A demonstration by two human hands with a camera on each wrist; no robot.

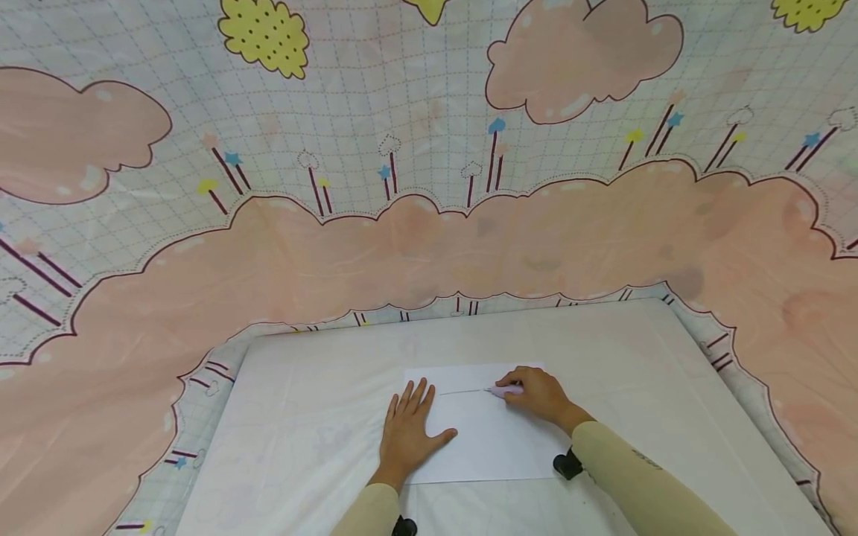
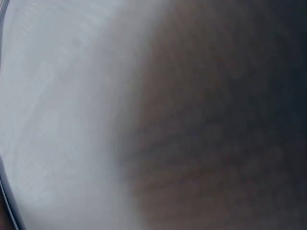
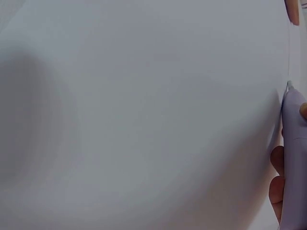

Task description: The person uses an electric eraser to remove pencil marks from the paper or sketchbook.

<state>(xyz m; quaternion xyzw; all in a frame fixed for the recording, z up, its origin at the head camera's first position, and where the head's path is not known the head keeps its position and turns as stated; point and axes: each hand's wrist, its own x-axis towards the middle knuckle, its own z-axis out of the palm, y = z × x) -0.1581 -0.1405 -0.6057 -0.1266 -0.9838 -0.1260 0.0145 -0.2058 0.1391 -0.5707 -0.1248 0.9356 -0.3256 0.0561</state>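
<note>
Beige sleeves [image 1: 653, 484] cross a white table [image 1: 315, 372]; peach cloud-print fabric [image 1: 402, 253] shows beyond its far edge. The left hand [image 1: 407, 434], fingers spread, touches rectangular white paper [image 1: 496, 443]; the right hand [image 1: 541, 394] pinches a lilac pen-like tool [image 1: 507, 391] near the paper's far-right corner.

No text, label, brand or number can be read. A small dark marking [image 1: 646, 458] is borne by the right sleeve [image 1: 643, 487], but it cannot be deciphered.

I see pale khaki sleeves [image 1: 637, 484]; a small dark marking [image 1: 646, 458] on the right one; black wrist units [image 1: 567, 465] beneath.
</note>
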